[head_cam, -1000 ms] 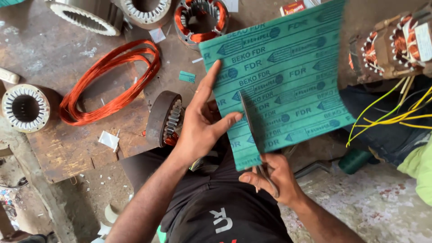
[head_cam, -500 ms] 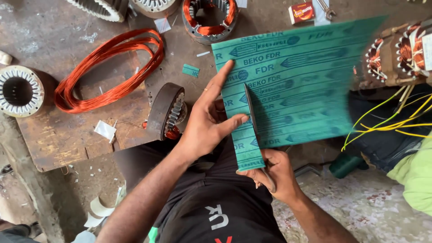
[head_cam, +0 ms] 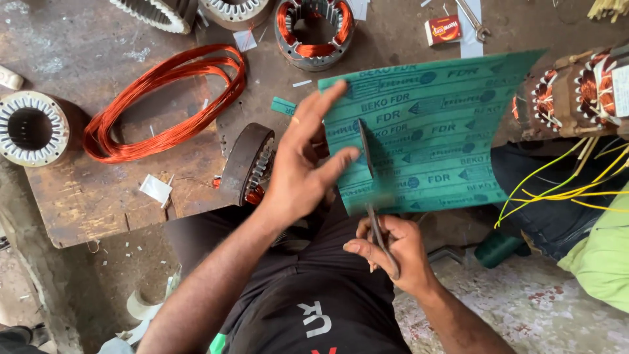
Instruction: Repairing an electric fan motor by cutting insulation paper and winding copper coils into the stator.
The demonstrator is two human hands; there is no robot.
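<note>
My left hand (head_cam: 304, 167) pinches the left edge of a green printed insulation sheet (head_cam: 439, 131) between thumb and fingers, holding it flat above my lap. My right hand (head_cam: 393, 252) grips a pair of scissors (head_cam: 370, 190) by the handles. The blades point up into the sheet's lower edge, just right of my left thumb. A motor stator (head_cam: 249, 164) with copper windings stands on edge at the bench's near edge, beside my left wrist.
A coil of orange copper wire (head_cam: 164, 98) lies on the worn wooden bench (head_cam: 85, 196). Several stators ring the bench: one at far left (head_cam: 29, 128), one wound at top (head_cam: 314, 29). Wound stators with yellow leads (head_cam: 563, 98) sit right. A small red box (head_cam: 443, 29) lies at the top.
The sheet has tilted flatter and shifted right. The scissors have cut farther up into it, and my left hand has moved its grip along the cut edge.
</note>
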